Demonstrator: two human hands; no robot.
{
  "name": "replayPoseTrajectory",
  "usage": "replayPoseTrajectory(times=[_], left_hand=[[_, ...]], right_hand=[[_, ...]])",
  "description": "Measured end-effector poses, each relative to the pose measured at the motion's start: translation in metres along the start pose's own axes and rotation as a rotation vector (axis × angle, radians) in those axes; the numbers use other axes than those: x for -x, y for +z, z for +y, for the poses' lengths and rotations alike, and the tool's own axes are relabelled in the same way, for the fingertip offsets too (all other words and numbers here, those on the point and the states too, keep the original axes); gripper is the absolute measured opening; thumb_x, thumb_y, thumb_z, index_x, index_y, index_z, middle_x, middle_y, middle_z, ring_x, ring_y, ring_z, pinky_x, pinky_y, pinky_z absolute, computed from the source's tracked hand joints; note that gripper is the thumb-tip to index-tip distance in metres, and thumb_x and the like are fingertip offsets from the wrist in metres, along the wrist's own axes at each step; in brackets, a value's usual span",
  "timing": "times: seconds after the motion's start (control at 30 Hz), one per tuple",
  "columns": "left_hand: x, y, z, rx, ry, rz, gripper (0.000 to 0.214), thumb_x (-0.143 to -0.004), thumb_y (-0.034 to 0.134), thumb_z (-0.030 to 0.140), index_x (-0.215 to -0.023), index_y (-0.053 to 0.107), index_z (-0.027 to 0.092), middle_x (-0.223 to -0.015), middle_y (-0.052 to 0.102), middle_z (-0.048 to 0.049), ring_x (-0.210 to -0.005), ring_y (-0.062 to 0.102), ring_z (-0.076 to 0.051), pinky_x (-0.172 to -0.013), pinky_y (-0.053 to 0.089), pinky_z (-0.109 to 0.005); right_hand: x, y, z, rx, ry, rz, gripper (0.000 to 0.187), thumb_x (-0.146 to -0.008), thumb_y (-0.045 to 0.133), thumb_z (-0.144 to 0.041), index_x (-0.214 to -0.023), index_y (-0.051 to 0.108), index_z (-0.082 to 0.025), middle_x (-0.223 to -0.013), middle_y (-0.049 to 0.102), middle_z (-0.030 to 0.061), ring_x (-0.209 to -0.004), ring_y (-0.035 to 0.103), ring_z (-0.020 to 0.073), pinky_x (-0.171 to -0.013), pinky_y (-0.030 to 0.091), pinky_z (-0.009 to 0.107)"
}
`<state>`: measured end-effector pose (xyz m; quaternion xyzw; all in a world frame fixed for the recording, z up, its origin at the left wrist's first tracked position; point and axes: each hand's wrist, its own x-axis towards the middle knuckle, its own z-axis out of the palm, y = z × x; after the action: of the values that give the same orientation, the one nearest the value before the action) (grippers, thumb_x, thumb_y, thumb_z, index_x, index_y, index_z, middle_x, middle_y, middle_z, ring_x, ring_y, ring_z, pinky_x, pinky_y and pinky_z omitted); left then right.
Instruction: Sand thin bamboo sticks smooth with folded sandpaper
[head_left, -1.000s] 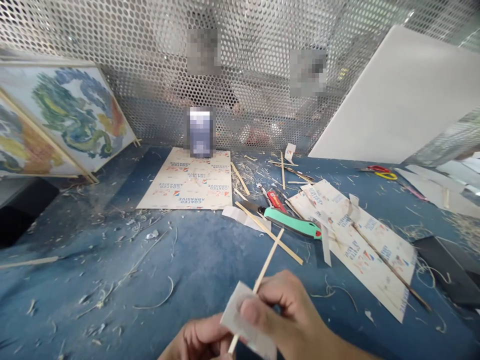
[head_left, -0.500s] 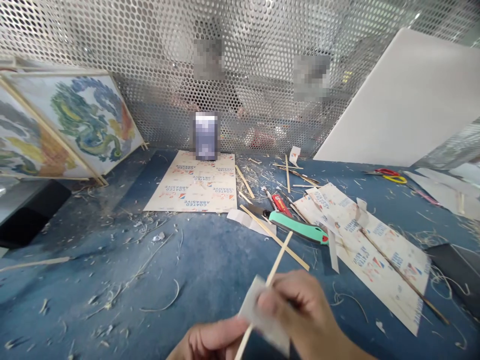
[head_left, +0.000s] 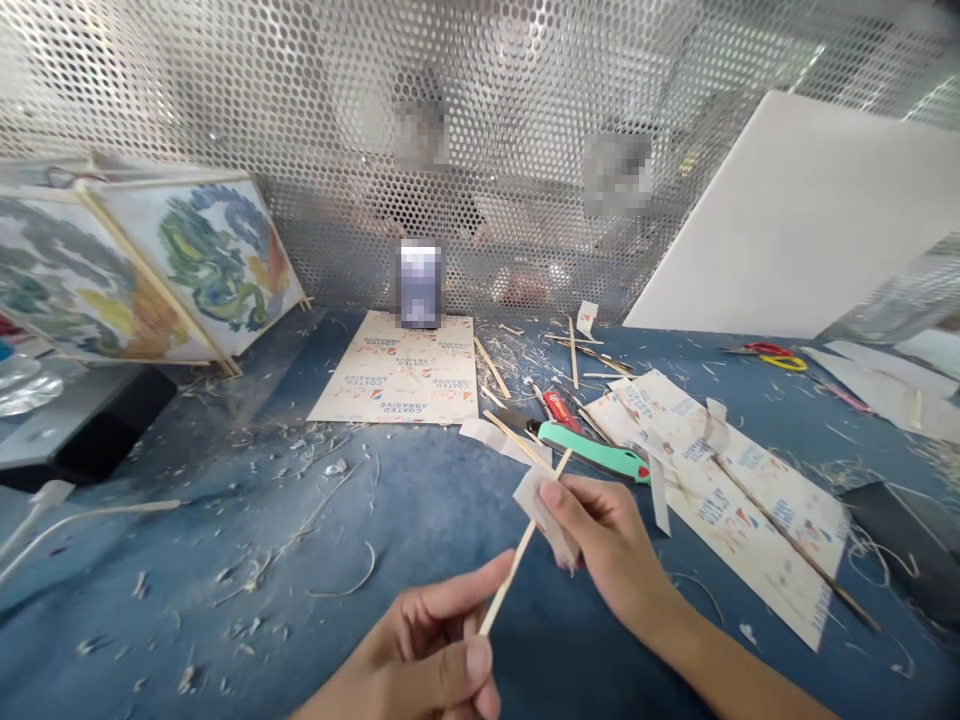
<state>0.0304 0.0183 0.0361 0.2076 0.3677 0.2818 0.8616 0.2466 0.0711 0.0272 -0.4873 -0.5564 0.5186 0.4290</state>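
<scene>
My left hand (head_left: pixel 427 655) pinches the near end of a thin bamboo stick (head_left: pixel 508 581) that points up and away over the blue table. Near the stick's far end my right hand (head_left: pixel 604 545) is closed on a small folded piece of sandpaper (head_left: pixel 541 503) wrapped around it. Both hands hover above the table near its front edge.
A green-handled knife (head_left: pixel 596 454), a red cutter (head_left: pixel 558 408), loose bamboo strips and sandpaper sheets (head_left: pixel 401 370) lie beyond the hands. Painted panels (head_left: pixel 210 255) lean at left, a white board (head_left: pixel 795 215) at right. Scissors (head_left: pixel 769 354) lie far right. Shavings cover the table (head_left: pixel 225 530).
My right hand has slid the sandpaper up along the stick toward its far end, away from my left hand. The view has tilted so both hands show more fully.
</scene>
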Motion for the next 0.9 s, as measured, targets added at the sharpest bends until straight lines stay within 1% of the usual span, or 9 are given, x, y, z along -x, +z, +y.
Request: replayPoseTrajectory(times=[0.1, 0.2, 0.27, 0.37, 0.43, 0.53, 0.7, 0.8, 0.9], left_hand=[[-0.001, 0.003, 0.003, -0.181, 0.026, 0.015, 0.054, -0.090, 0.077, 0.038, -0.143, 0.064, 0.029, -0.073, 0.063, 0.0017, -0.041, 0.037, -0.001, -0.036, 0.025, -0.014], [-0.003, 0.004, 0.006, -0.301, 0.096, -0.002, 0.056, -0.092, 0.075, 0.037, -0.145, 0.062, 0.025, -0.071, 0.063, 0.0018, -0.046, 0.047, -0.004, -0.042, 0.036, -0.014], [-0.005, 0.003, 0.008, -0.352, 0.153, -0.003, 0.047, -0.097, 0.070, 0.034, -0.141, 0.065, 0.019, -0.071, 0.065, 0.0008, -0.046, 0.046, -0.003, -0.042, 0.033, -0.014], [-0.008, 0.000, 0.009, -0.410, 0.244, 0.019, 0.031, -0.104, 0.058, 0.035, -0.125, 0.071, 0.016, -0.064, 0.061, 0.0045, -0.043, 0.039, -0.004, -0.040, 0.026, -0.016], [-0.010, -0.004, 0.013, -0.448, 0.322, 0.052, 0.023, -0.102, 0.062, 0.035, -0.106, 0.071, 0.015, -0.062, 0.055, 0.0083, -0.041, 0.037, -0.005, -0.038, 0.029, -0.017], [-0.012, -0.012, 0.021, -0.457, 0.478, 0.127, 0.017, -0.099, 0.068, 0.031, -0.092, 0.067, 0.015, -0.068, 0.057, 0.0075, -0.046, 0.045, -0.006, -0.041, 0.039, -0.018], [-0.013, -0.022, 0.040, -0.298, 0.702, 0.171, 0.013, -0.097, 0.069, 0.028, -0.096, 0.067, 0.015, -0.084, 0.066, 0.0020, -0.062, 0.060, -0.010, -0.054, 0.053, -0.023], [-0.009, -0.024, 0.051, -0.199, 0.775, 0.180, 0.016, -0.098, 0.068, 0.031, -0.101, 0.067, 0.015, -0.090, 0.068, 0.0001, -0.067, 0.063, -0.012, -0.058, 0.056, -0.026], [-0.004, -0.024, 0.056, -0.166, 0.809, 0.198, 0.019, -0.099, 0.067, 0.034, -0.104, 0.067, 0.015, -0.093, 0.069, -0.0011, -0.070, 0.064, -0.013, -0.060, 0.057, -0.028]], right_hand=[[-0.004, -0.005, 0.007, -0.066, -0.004, -0.019, 0.056, -0.101, 0.058, -0.060, -0.064, 0.056, -0.017, -0.053, 0.055, -0.0015, -0.043, 0.042, 0.0083, -0.045, 0.032, 0.023], [-0.002, -0.005, 0.011, -0.124, -0.020, 0.020, 0.054, -0.099, 0.061, -0.059, -0.066, 0.058, -0.016, -0.052, 0.054, -0.0018, -0.041, 0.041, 0.0075, -0.042, 0.029, 0.022], [-0.002, -0.005, 0.010, -0.172, -0.024, 0.085, 0.052, -0.095, 0.067, -0.059, -0.067, 0.059, -0.017, -0.050, 0.052, -0.0024, -0.041, 0.039, 0.0075, -0.039, 0.026, 0.021], [-0.006, -0.008, 0.006, -0.266, -0.080, 0.252, 0.046, -0.086, 0.079, -0.055, -0.067, 0.060, -0.018, -0.052, 0.049, -0.0033, -0.043, 0.041, 0.0083, -0.037, 0.024, 0.021], [-0.011, -0.012, 0.004, -0.305, -0.175, 0.338, 0.043, -0.085, 0.082, -0.050, -0.065, 0.059, -0.019, -0.054, 0.046, -0.0041, -0.045, 0.041, 0.0089, -0.037, 0.024, 0.022], [-0.014, -0.019, 0.003, -0.312, -0.290, 0.360, 0.036, -0.090, 0.077, -0.046, -0.071, 0.064, -0.020, -0.058, 0.045, -0.0034, -0.045, 0.039, 0.0101, -0.037, 0.024, 0.025], [0.008, -0.023, 0.004, -0.206, -0.586, 0.226, 0.027, -0.104, 0.059, -0.041, -0.090, 0.071, -0.022, -0.061, 0.053, 0.0007, -0.046, 0.049, 0.0151, -0.037, 0.026, 0.028], [0.029, -0.018, 0.007, 0.247, -0.946, 0.032, 0.028, -0.109, 0.048, -0.028, -0.127, 0.070, -0.025, -0.062, 0.061, 0.0008, -0.048, 0.054, 0.0165, -0.042, 0.034, 0.030], [0.040, -0.010, 0.011, 0.605, -1.186, -0.223, 0.040, -0.100, 0.067, -0.025, -0.140, 0.064, -0.029, -0.066, 0.067, -0.0027, -0.051, 0.057, 0.0144, -0.052, 0.040, 0.032]])
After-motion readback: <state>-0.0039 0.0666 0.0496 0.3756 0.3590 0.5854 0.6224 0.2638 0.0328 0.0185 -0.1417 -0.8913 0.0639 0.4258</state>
